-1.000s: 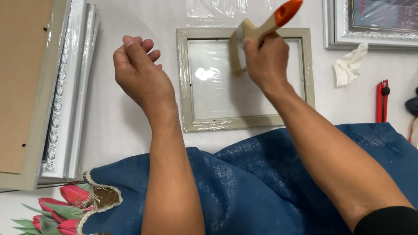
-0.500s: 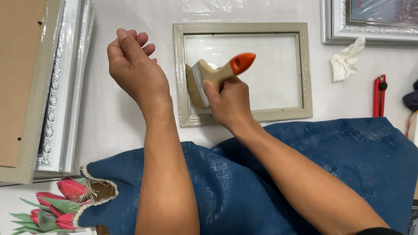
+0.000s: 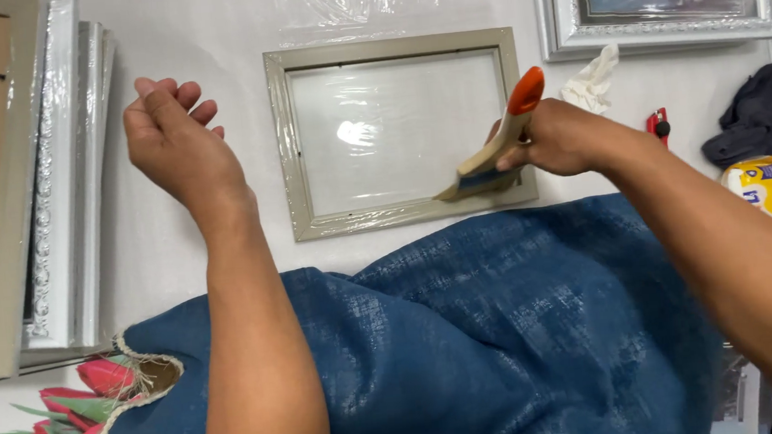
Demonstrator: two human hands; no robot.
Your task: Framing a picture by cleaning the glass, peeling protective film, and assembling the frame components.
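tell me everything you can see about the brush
The brush is a flat paintbrush with a pale wooden-looking handle, an orange tip and a dark band above light bristles. The right hand holds it tilted, bristles down on the lower right corner of the grey-green picture frame.

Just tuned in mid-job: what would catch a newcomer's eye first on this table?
The orange-tipped brush in the right hand, its bristles on the lower right corner of the pale grey picture frame at the table's centre. Then the left hand, raised empty left of the frame, and the blue cloth across the foreground.
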